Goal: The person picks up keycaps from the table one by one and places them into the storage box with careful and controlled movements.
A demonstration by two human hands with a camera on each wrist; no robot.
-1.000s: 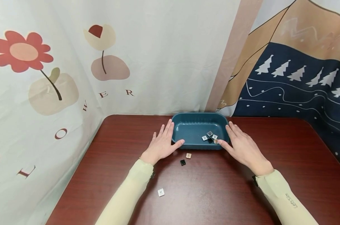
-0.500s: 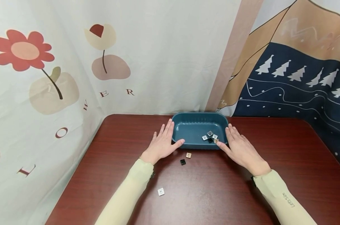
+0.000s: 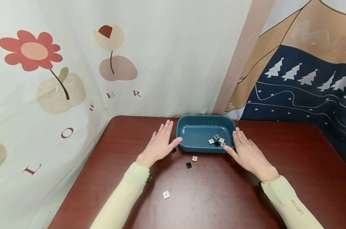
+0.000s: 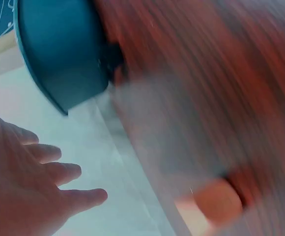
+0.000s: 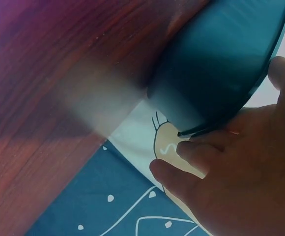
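A blue-green oblong basin [image 3: 202, 149] stands at the back of the table. In it, toward the right, lie several keycap-like squares: white, grey, black [image 3: 217, 144] and a tan one. My left hand [image 3: 158, 144] is just left of the basin with its fingers straight, apart from it in the left wrist view. My right hand [image 3: 250, 156] rests against the basin's right end, fingers outside and thumb over the near rim, with straight fingers. In front of the basin lie a tan keycap [image 3: 194, 158] and a black keycap [image 3: 188, 165]. Another dark piece [image 3: 174, 150] shows below my left thumb.
A white keycap [image 3: 166, 195] lies nearer on the red-brown wooden table [image 3: 218, 197]. Behind the table hangs a printed cloth [image 3: 167, 63] with flowers, close to the basin's far side. A darker printed cloth [image 3: 298, 95] hangs at the right.
My left hand has moved left, off the basin's side, uncovering the dark piece there. My right hand stays at the right end. The head view has shifted slightly.
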